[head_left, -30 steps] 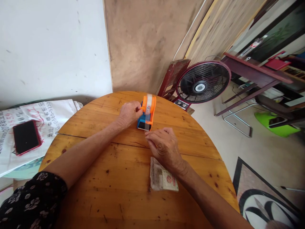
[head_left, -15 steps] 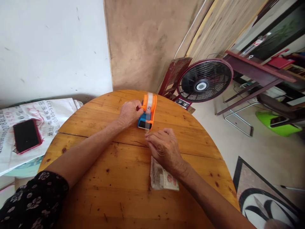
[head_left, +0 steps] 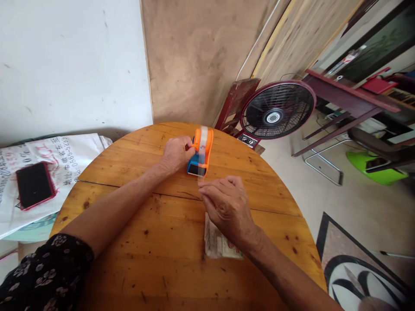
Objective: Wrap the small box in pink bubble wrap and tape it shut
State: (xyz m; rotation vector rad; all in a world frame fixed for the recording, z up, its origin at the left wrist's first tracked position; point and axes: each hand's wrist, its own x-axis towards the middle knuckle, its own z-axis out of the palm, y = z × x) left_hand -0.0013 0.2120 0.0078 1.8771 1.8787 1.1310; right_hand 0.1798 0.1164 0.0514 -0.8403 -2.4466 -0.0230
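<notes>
An orange and blue tape dispenser (head_left: 207,149) stands near the far edge of the round wooden table (head_left: 155,250). My left hand (head_left: 177,152) is closed on its left side. From the dispenser a strip of clear tape (head_left: 201,176) runs toward me over the toothed cutter. The strip's free end is pinched between the thumb and fingers of my right hand (head_left: 225,205). Below that hand, partly covered by it, lies a small clear plastic packet (head_left: 214,242) with pale, reddish-printed contents that I cannot make out.
Left of the table, a phone in a red case (head_left: 35,185) rests on a printed white sack (head_left: 78,151). Behind the table's right side stand a dark red fan (head_left: 279,110) and a wooden chair (head_left: 235,101). A wall borders the far edge.
My right hand has moved slightly toward me and to the right, with a little more tape stretched out. My left hand and the dispenser stay in place.
</notes>
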